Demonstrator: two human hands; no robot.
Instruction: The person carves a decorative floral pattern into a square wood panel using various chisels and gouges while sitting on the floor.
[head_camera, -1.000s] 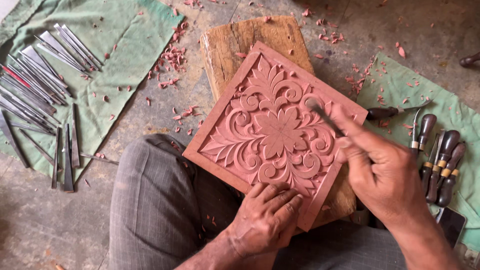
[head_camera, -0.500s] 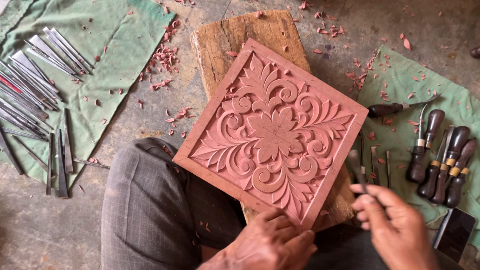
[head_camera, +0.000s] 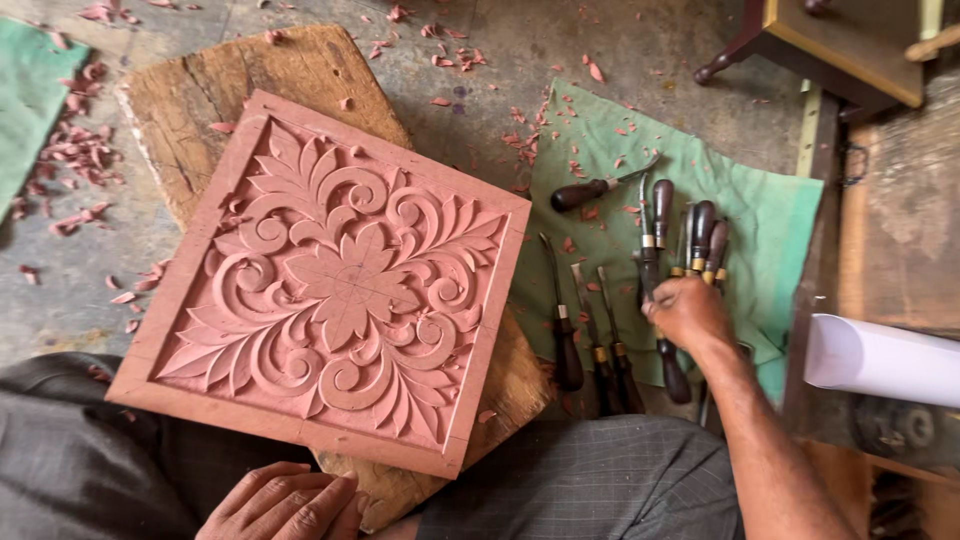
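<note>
A square reddish wooden panel carved with a flower and curling leaves lies tilted on a rough wooden board over my lap. My left hand rests flat just below the panel's near edge, fingers loosely together, holding nothing. My right hand is down on the green cloth to the right, among several dark-handled chisels. Its fingers curl around one chisel, whose handle sticks out below the hand while the blade shows above it.
Reddish wood shavings litter the concrete floor. A second green cloth shows at the left edge. A white paper roll lies at the right on a wooden surface. A piece of wooden furniture stands at the top right.
My right hand left the panel's face and moved right onto the chisels, closing on one. My left hand slipped off the panel's edge. The view shifted right.
</note>
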